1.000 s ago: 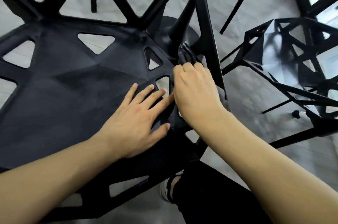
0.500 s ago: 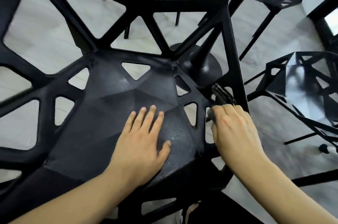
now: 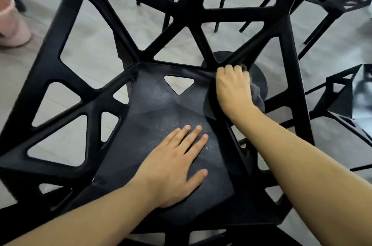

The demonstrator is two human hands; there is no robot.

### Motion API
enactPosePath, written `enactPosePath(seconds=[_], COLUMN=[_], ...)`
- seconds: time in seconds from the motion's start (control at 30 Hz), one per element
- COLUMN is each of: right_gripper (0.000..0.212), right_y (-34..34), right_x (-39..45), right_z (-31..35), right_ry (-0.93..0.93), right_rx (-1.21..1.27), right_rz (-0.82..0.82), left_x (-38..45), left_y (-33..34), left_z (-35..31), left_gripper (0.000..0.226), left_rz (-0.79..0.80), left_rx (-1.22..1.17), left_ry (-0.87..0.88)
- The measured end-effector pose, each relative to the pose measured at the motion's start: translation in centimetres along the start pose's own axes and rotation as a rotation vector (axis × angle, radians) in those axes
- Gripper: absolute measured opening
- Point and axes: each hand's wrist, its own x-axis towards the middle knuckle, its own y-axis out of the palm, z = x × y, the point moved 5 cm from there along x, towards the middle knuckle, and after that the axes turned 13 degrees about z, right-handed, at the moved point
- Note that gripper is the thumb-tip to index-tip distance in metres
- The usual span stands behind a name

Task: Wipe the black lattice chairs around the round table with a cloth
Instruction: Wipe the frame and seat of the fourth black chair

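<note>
Our right hand (image 3: 233, 89) has its grip closed around a dark grey cloth (image 3: 257, 96) and presses it on the back right corner of the seat of the black lattice chair (image 3: 173, 109), where a backrest strut meets the seat. Our left hand (image 3: 173, 167) lies flat with straight fingers on the seat. Behind we see the round table base (image 3: 259, 80); a second lattice chair (image 3: 350, 101) stands at the right, and a pink pot (image 3: 10, 22) at the far left.
</note>
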Motion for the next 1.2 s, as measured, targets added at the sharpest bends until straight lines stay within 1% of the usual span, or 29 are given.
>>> enactPosePath(seconds=[0.07,0.1,0.13,0.2,0.27,0.3,0.33,0.4,0.43,0.47,0.5,0.57,0.63,0.67,0.7,0.73,0.8,0.83,0.87,0.9,0.97,1.03,1.1,1.17,1.2], right_gripper=[0.011,0.009,0.009,0.009,0.019,0.023,0.025,0.03,0.034,0.037,0.036,0.039,0.042,0.04,0.036,0.03,0.021,0.024,0.027,0.027,0.025,0.032,0.039,0.048,0.049], right_y=[0.6,1.0,1.4,2.3,1.9,1.9,1.9,2.1,2.2,1.7,1.3,0.5,0.4,0.4,1.2,1.9,3.1,3.1,2.8,2.1,0.6,0.1,-0.5,-0.7,-0.9], right_x=[-1.2,-2.1,-3.0,-5.0,-5.4,-4.6,-3.5,-1.5,-1.0,-0.8,-0.9,-1.4,-1.6,-1.6,-1.1,-0.7,-0.7,-0.9,-1.1,-1.4,-2.5,-3.9,-5.9,-9.1,-11.1], right_z=[0.6,1.5,2.5,4.0,3.5,2.7,2.1,2.0,3.4,5.8,8.7,13.4,13.5,12.1,10.0,7.5,3.1,2.6,3.6,5.4,10.0,13.5,14.9,15.4,15.4], right_ry=[-0.001,-0.049,-0.131,-0.294,-0.385,-0.358,-0.286,-0.081,-0.019,-0.021,-0.075,-0.258,-0.419,-0.458,-0.432,-0.324,-0.01,0.074,0.093,0.071,-0.042,-0.158,-0.294,-0.437,-0.5], right_rx=[0.013,0.045,0.112,0.289,0.43,0.48,0.513,0.574,0.59,0.604,0.625,0.602,0.53,0.489,0.445,0.42,0.472,0.515,0.545,0.567,0.599,0.596,0.631,0.628,0.614], right_rz=[-0.075,-0.115,-0.138,-0.134,-0.126,-0.116,-0.119,-0.144,-0.149,-0.146,-0.124,-0.102,-0.107,-0.116,-0.129,-0.14,-0.138,-0.143,-0.14,-0.137,-0.123,-0.139,-0.08,-0.04,-0.048], left_x=[0.0,-0.1,0.0,-0.1,-0.5,-0.8,-1.4,-3.1,-4.0,-4.9,-5.7,-7.1,-7.9,-8.0,-7.8,-7.7,-7.3,-7.2,-7.2,-7.1,-7.2,-7.3,-7.5,-7.5,-7.4], left_y=[0.1,0.0,0.0,-0.1,-0.5,-0.8,-1.0,-1.7,-2.1,-2.5,-2.8,-3.6,-3.9,-3.7,-3.4,-2.9,-2.6,-2.6,-2.6,-2.6,-2.8,-3.4,-4.2,-4.9,-5.1], left_z=[0.2,0.2,0.2,0.2,0.5,1.1,1.9,4.5,5.8,6.9,7.7,8.7,8.9,8.9,8.9,9.0,9.3,9.5,9.6,9.7,9.8,10.3,10.9,11.4,11.6], left_gripper=[0.076,0.076,0.076,0.076,0.075,0.073,0.071,0.063,0.059,0.054,0.05,0.041,0.033,0.03,0.032,0.037,0.046,0.047,0.048,0.048,0.041,0.032,0.028,0.029,0.03], left_rz=[0.002,0.007,0.013,0.012,-0.026,-0.074,-0.126,-0.2,-0.216,-0.22,-0.21,-0.242,-0.254,-0.245,-0.231,-0.225,-0.21,-0.203,-0.193,-0.18,-0.169,-0.214,-0.289,-0.343,-0.358], left_rx=[-0.009,-0.014,-0.014,-0.035,-0.097,-0.123,-0.125,-0.106,-0.119,-0.151,-0.194,-0.249,-0.235,-0.165,-0.091,-0.042,-0.009,-0.015,-0.022,-0.025,-0.063,-0.219,-0.418,-0.517,-0.544], left_ry=[-0.005,-0.005,-0.004,0.002,-0.03,-0.066,-0.119,-0.26,-0.313,-0.347,-0.364,-0.388,-0.368,-0.325,-0.266,-0.217,-0.209,-0.219,-0.224,-0.218,-0.199,-0.231,-0.315,-0.363,-0.372])
